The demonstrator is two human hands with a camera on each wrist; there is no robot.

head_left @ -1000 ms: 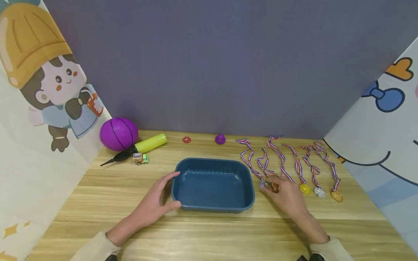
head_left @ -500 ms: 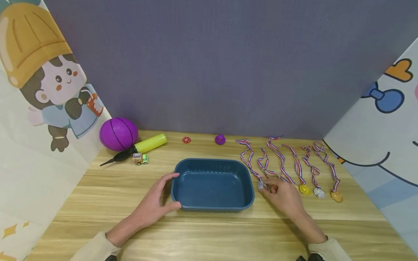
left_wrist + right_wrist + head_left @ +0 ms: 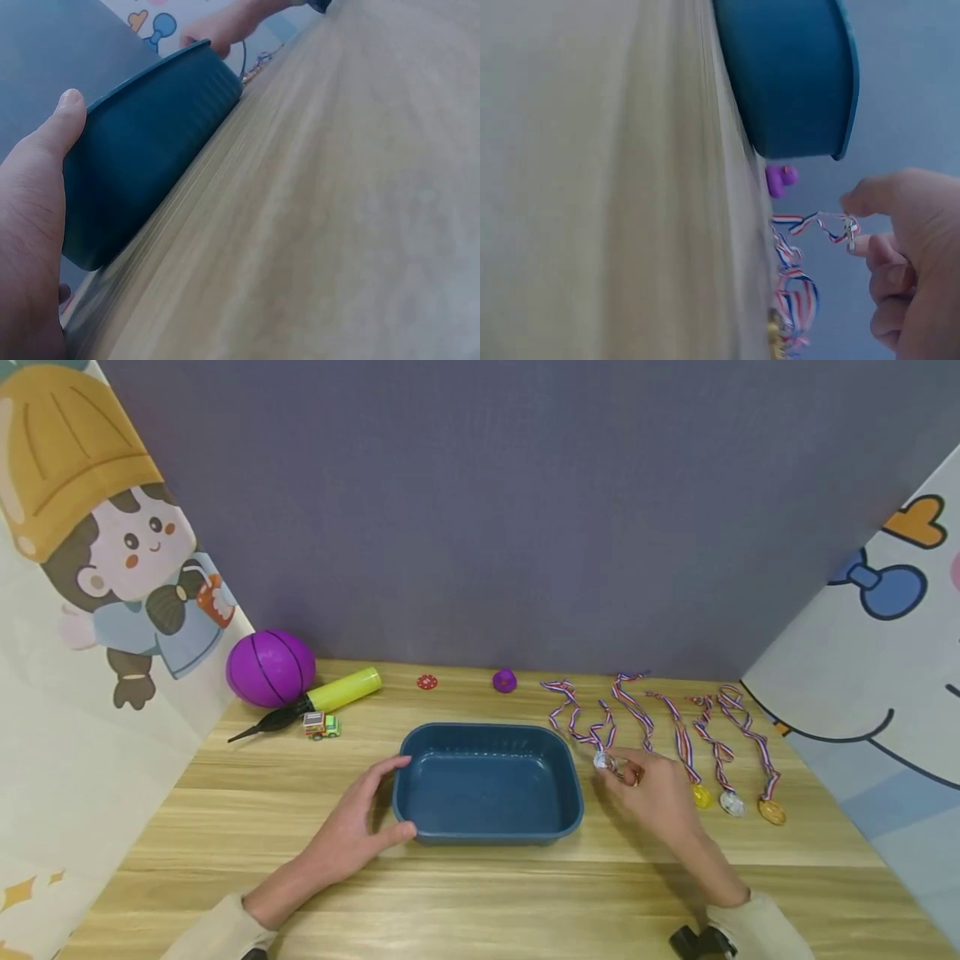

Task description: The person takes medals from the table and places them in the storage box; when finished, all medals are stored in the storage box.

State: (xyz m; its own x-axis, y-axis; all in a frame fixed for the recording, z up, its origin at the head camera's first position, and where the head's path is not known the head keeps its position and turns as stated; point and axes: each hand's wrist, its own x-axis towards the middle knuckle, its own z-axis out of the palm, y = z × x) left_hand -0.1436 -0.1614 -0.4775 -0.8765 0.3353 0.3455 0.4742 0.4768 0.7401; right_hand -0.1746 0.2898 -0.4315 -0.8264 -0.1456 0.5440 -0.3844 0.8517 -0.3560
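A dark blue plastic tub (image 3: 491, 839) stands in the middle of the wooden table. My left hand (image 3: 352, 827) lies spread along its left end, thumb and fingertips touching the corners. Just right of the tub, my right hand (image 3: 660, 797) pinches a silver medal (image 3: 601, 760) between thumb and finger, raised off the table as the right wrist view confirms. Its striped ribbon (image 3: 829, 229) trails back to the table. More ribboned medals lie to the right: a gold one (image 3: 702, 796), a silver one (image 3: 732, 802) and a bronze-coloured one (image 3: 772, 812). My right hand hides the medals beneath it.
Back left are a purple ball (image 3: 272, 668), a yellow and black hand pump (image 3: 345, 690) and a toy truck (image 3: 321, 725). A red chip (image 3: 427, 682) and a small purple object (image 3: 505, 681) lie behind the tub. A grey panel (image 3: 480, 527) closes off the back.
My right hand took hold of the silver medal and raised it slightly from the table; its ribbon shifted along. The left hand and the tub stayed in place.
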